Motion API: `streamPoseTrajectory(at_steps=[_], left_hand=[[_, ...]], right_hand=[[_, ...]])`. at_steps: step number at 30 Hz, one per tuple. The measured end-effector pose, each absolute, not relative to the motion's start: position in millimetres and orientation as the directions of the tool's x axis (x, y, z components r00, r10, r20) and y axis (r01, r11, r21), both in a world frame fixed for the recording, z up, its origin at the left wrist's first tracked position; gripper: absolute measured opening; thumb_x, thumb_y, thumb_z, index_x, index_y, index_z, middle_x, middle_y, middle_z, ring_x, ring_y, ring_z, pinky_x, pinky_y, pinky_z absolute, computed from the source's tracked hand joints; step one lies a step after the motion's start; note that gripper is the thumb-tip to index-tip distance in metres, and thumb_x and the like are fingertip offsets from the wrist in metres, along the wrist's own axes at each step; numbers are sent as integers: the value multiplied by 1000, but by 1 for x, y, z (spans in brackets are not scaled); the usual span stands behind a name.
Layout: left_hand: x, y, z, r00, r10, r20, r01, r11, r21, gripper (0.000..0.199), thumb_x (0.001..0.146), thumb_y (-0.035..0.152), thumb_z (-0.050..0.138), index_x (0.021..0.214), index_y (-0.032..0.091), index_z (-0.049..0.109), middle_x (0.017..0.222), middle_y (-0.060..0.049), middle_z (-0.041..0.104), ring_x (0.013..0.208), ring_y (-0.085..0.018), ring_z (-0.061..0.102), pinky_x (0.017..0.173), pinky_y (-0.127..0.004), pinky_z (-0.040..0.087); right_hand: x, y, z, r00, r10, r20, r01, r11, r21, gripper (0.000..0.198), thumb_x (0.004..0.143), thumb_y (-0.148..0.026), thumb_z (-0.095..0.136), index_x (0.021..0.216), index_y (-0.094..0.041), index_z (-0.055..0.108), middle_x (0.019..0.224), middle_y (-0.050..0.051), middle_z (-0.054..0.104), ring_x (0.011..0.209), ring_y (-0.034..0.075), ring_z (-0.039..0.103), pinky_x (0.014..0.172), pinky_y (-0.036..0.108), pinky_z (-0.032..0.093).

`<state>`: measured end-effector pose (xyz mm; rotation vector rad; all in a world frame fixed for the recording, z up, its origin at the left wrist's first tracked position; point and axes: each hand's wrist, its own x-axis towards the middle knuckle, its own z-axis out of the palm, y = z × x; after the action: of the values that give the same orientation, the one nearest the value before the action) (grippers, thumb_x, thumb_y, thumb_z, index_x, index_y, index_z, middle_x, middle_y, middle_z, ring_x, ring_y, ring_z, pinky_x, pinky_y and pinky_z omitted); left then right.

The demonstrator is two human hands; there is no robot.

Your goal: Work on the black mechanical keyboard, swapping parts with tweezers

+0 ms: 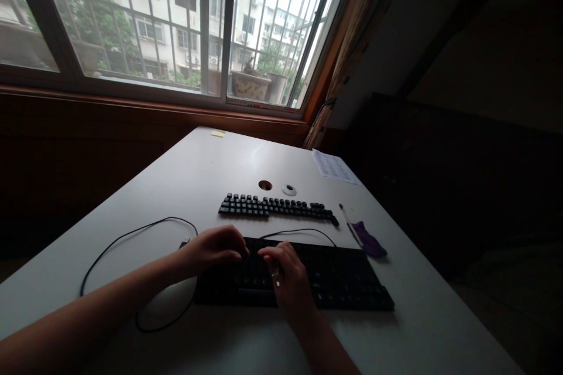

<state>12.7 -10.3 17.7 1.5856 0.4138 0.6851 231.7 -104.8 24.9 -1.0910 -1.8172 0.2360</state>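
Observation:
A black keyboard (347, 278) lies flat near the front of the white table. Over its upper left part, my left hand (217, 248) is curled, thumb and fingers bent toward the keys; whatever is at its fingertips is too dark to see. My right hand (290, 275) faces it from the right, fingers folded and the index finger pointing left. A small shiny, clear-looking piece (276, 276) shows at its palm side, its kind unclear. Behind the keyboard, loose black keycaps (240, 206) are set out in rows.
A black cable (127, 229) loops across the table's left side. Right of the keyboard are a toothbrush (352, 225) and a purple cloth (369, 241). Farther back are a round table hole (265, 186), its ring cover (289, 190), printed paper (334, 166) and a yellow note (218, 133).

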Motion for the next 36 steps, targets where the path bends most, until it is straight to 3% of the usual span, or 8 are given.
streamPoseTrajectory(at_steps=[7,17,36], left_hand=[[11,-9,16,748,634,197,-84,-203,975,26,83,30,76,100,14,65,94,-6,70,86,-17,64,78,-28,52],[10,-13,18,765,612,201,-68,-235,970,31,82,33,78,100,13,64,89,-4,66,80,-15,59,71,-24,48],[9,-13,21,797,568,207,-29,-306,951,26,87,35,72,99,12,68,88,-5,70,79,-15,62,71,-23,49]], right_hand=[[225,-107,23,-279,683,675,624,663,-413,19,95,-13,57,110,-21,66,78,3,57,74,18,53,66,31,45],[222,-111,21,-322,683,655,639,668,-383,28,93,-15,61,120,-20,65,81,5,59,76,19,55,67,31,48],[221,-111,24,-308,649,695,640,682,-354,22,93,-14,60,114,-20,66,78,4,59,73,19,54,64,31,46]])
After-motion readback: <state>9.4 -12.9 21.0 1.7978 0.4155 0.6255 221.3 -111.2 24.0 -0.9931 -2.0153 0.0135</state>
